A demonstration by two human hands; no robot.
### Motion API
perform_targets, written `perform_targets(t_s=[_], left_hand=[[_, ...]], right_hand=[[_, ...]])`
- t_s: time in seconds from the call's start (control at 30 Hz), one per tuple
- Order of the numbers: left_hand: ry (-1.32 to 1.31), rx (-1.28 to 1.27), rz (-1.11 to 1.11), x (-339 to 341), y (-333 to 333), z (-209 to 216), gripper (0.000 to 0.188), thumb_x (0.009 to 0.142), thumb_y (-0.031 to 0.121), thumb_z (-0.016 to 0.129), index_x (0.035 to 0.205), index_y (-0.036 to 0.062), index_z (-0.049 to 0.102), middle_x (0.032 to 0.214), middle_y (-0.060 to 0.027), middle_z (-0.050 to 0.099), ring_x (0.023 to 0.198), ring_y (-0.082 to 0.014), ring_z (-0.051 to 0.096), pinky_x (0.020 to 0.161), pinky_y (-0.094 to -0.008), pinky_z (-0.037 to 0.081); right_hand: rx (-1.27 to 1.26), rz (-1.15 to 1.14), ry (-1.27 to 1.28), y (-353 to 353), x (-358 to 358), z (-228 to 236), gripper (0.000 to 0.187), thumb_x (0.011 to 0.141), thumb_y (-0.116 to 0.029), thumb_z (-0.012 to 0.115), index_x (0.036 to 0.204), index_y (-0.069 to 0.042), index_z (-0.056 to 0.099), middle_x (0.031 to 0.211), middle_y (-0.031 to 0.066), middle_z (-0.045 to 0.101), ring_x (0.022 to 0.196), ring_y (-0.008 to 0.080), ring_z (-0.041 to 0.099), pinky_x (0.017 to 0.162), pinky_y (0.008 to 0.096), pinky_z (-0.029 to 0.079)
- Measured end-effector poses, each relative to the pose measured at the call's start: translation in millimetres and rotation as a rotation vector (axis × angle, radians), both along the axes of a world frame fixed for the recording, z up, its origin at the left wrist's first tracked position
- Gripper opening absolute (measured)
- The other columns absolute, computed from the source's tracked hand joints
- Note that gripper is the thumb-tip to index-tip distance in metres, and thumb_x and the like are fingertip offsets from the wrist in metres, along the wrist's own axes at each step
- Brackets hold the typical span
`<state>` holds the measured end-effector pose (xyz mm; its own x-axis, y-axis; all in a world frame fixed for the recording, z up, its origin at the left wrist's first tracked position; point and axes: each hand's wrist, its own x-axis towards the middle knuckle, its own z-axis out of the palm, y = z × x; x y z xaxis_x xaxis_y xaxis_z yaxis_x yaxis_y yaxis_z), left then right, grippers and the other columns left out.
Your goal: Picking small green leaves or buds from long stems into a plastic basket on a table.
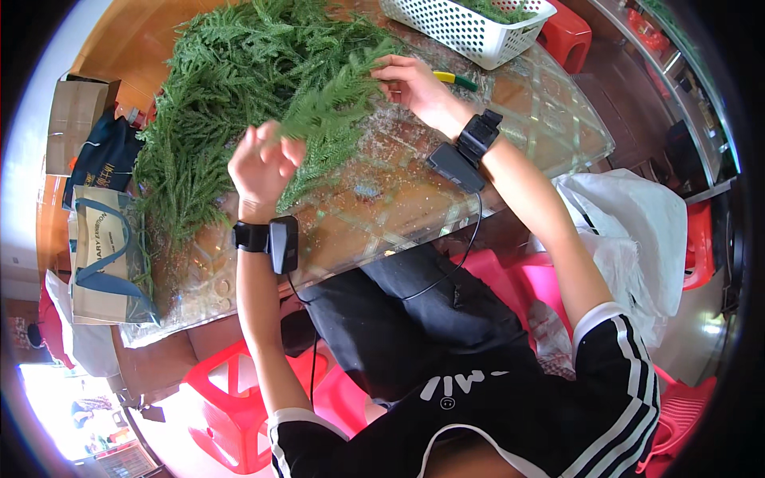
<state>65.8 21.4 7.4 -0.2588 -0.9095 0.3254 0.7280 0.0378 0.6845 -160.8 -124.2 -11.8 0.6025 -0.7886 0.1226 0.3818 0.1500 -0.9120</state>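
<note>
A green artificial pine sprig (339,89) slants across the front of a large heap of similar pine branches (239,88). My right hand (418,86) pinches its upper right end between thumb and fingers. The sprig's lower left end is smeared by motion. Close to that end is my left hand (264,166), palm turned up, fingers loosely bent and apart; nothing shows in its grasp. Behind my right hand lies a tool with a yellow and green handle (456,80), partly covered by that hand.
A white perforated basket (478,33) holding more greenery stands at the table's far right. Crumbs litter the plastic-covered tabletop (414,195). Paper bags (103,255) and a cardboard box (78,123) line the left edge. Around the table are a red stool (231,406) and a white sack (629,239).
</note>
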Motion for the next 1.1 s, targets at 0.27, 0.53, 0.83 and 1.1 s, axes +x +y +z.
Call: perform_targets(t_s=[0.27,0.53,0.83,1.1], left_hand=[[0.038,0.135,0.514,4,-18,-11,0.02,0.094,0.017,0.043,0.106,0.0032,0.051,0.09,-0.0105,0.06,0.074,-0.0149,0.051,0.057,-0.0225,0.037],[-0.032,0.096,0.619,20,-29,-34,0.024,0.097,0.023,0.042,0.107,0.0028,0.05,0.083,-0.0035,0.054,0.068,-0.0091,0.044,0.055,-0.0203,0.034],[0.206,0.093,0.487,38,-25,-44,0.019,0.097,0.014,0.041,0.108,0.001,0.049,0.076,-0.0021,0.046,0.063,-0.0098,0.039,0.054,-0.0209,0.034],[0.335,0.233,0.557,24,-19,-16,0.024,0.097,0.011,0.038,0.116,-0.003,0.045,0.075,-0.002,0.045,0.062,-0.009,0.037,0.053,-0.0202,0.033]], right_hand=[[0.097,-0.046,0.109,11,7,3,0.015,0.087,-0.007,0.051,0.1,0.0,0.054,0.081,0.0073,0.06,0.065,0.0125,0.059,0.06,0.0244,0.048],[0.112,-0.047,0.03,11,5,2,0.022,0.09,-0.006,0.048,0.111,-0.001,0.05,0.089,0.0117,0.062,0.067,0.0133,0.06,0.06,0.0249,0.048],[0.101,-0.047,-0.211,12,6,8,0.031,0.09,-0.007,0.051,0.121,-0.003,0.05,0.094,0.0093,0.063,0.072,0.0117,0.058,0.068,0.0237,0.047],[0.046,0.072,-0.267,7,2,5,0.033,0.088,-0.006,0.053,0.12,0.0,0.051,0.093,0.0081,0.063,0.073,0.0125,0.059,0.07,0.0236,0.047]])
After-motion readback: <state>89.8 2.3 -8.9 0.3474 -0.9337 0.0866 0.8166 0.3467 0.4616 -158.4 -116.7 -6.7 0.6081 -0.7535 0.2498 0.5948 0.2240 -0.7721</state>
